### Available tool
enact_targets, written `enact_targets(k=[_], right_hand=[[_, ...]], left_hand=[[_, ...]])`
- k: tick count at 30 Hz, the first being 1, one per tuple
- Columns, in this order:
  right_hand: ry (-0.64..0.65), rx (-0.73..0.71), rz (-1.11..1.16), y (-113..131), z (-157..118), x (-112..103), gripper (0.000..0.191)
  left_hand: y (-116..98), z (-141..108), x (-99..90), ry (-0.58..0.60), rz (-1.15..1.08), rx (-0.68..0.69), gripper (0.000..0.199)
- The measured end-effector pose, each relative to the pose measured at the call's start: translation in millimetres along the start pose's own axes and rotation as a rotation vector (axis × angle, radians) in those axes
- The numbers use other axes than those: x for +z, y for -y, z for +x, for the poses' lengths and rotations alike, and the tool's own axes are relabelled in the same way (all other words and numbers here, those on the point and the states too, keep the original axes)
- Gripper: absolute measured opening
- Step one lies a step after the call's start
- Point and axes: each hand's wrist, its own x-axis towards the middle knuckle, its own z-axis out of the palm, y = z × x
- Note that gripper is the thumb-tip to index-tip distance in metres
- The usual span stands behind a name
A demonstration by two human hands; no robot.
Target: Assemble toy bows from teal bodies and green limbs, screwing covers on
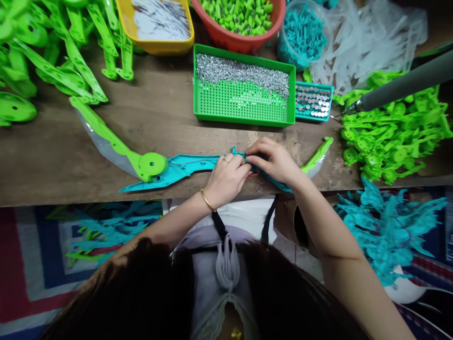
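A long blue plastic bow-shaped toy part [193,164] lies along the table's front edge. A green arm with a round hub [150,165] and a clear grey strip is joined at its left end; another green arm [316,156] shows at the right. A thin wire runs along the blue part, and a bit of red wire shows under the fingers. My left hand [228,177] is closed over the middle of the blue part. My right hand [271,158] pinches at the same place from the right; whatever its fingertips hold is hidden. A small blue piece sticks up between the hands.
Behind the hands stand a green tray [244,120] of screws and a small blue tray [313,115] of metal discs. Farther back are a yellow bin [159,46] and an orange bowl [233,41]. A screwdriver [392,89] hangs in from the right over green parts [392,132].
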Motion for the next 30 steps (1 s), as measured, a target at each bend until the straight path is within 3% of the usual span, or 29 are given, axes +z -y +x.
enact_targets(k=[4, 6, 10, 12, 17, 19, 23, 26, 30], right_hand=[[-0.066, -0.013, 0.010, -6.2, 2.2, 8.7, 0.005], [-0.079, -0.016, -0.016, -6.6, 2.5, 14.7, 0.005], [-0.090, 0.013, -0.031, -4.6, 3.2, 17.3, 0.006], [-0.087, 0.034, 0.004, -2.5, 0.0, 9.9, 0.007], [-0.221, 0.095, -0.012, 9.8, -34.9, -19.9, 0.016], [-0.191, 0.094, -0.137, 16.0, -54.1, -22.0, 0.015], [-0.069, 0.051, -0.510, 23.4, -77.5, 0.4, 0.021], [-0.118, 0.005, -0.724, 22.6, -78.1, 22.0, 0.024], [-0.191, -0.080, -0.804, 17.2, -70.2, 32.9, 0.029]], left_hand=[[4.5, -0.6, -7.6, -0.139, -0.226, -0.023, 0.020], [7.1, -0.5, -11.9, -0.181, -0.306, 0.045, 0.021], [9.4, -0.4, -10.6, -0.121, -0.130, 0.328, 0.032], [8.7, -1.1, -5.5, -0.119, -0.015, 0.364, 0.024], [6.4, -2.0, 0.7, -0.149, -0.096, 0.226, 0.021], [6.3, 0.4, -2.7, -0.141, -0.179, 0.170, 0.019], [6.7, 10.2, -13.6, -0.075, -0.275, 0.075, 0.019], [7.1, 17.4, -19.1, -0.028, -0.329, 0.011, 0.018], [6.3, 19.7, -19.5, -0.035, -0.382, -0.089, 0.016]])
